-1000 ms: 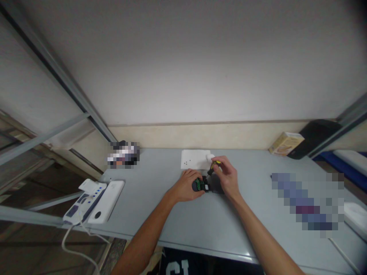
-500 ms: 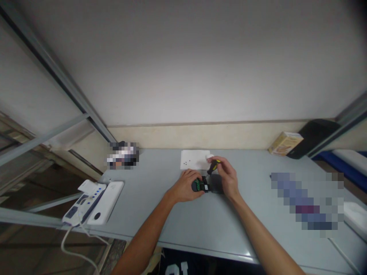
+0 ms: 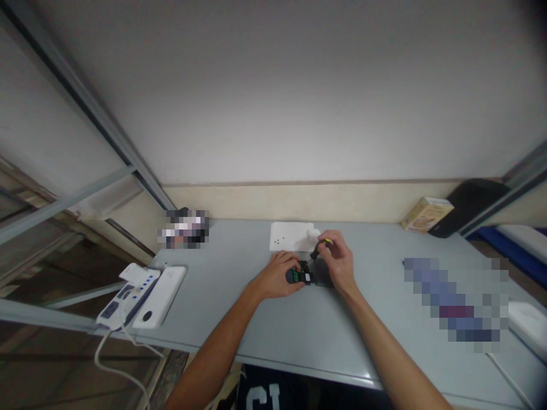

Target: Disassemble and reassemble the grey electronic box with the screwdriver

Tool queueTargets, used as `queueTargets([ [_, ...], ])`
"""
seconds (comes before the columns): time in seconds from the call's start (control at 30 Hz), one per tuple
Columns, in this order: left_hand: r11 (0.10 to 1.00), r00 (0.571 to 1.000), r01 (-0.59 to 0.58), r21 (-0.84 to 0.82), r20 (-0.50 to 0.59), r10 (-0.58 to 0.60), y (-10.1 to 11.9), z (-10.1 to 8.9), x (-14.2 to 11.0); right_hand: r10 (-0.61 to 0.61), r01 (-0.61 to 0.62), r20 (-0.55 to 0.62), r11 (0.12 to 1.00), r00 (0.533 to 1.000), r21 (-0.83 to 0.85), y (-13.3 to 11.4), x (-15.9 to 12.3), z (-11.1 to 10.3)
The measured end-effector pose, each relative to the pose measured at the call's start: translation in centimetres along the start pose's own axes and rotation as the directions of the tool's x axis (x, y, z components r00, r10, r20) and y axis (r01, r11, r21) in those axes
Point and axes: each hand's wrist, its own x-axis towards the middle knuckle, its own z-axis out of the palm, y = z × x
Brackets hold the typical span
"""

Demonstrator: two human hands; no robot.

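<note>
Across the grey bench (image 3: 205, 319), the right hand (image 3: 338, 259) grips a screwdriver (image 3: 319, 249), its tip angled down at the circuit board (image 3: 300, 274) pinned in the left hand's (image 3: 277, 275) closed grip; white paper (image 3: 288, 236) lies just beyond.

Both forearms reach forward and converge, the left hand (image 3: 282, 274) low with curled fingers, the right hand (image 3: 337, 259) raised slightly, its fingers pinched.

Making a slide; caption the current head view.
Left hand holds a green and black device; right hand angles a screwdriver toward it.
</note>
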Motion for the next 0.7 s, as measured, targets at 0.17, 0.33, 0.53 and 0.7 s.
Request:
queueTargets([
  [0.17, 1.000, 1.000, -0.004, -0.003, -0.022, 0.004, -0.20, 0.21, -0.09, 0.088, -0.089, 0.010, 0.995, 0.996, 0.055, 0.47, -0.02, -0.38],
  [0.33, 1.000, 0.999, -0.012, -0.014, -0.030, 0.012, -0.46, 0.49, -0.12, 0.038, -0.040, 0.038, 0.998, 0.999, 0.047, 0.49, -0.23, -0.01],
  [0.53, 1.000, 0.999, -0.022, -0.019, -0.040, 0.021, -0.34, 0.35, -0.08, 0.106, -0.108, 0.044, 0.992, 0.993, 0.058, 0.31, -0.09, -0.16],
  [0.7, 0.999, 0.999, -0.026, -0.033, -0.045, 0.024, -0.19, 0.32, 0.00, 0.091, -0.098, 0.061, 0.989, 0.994, 0.113, 0.20, -0.05, -0.13],
])
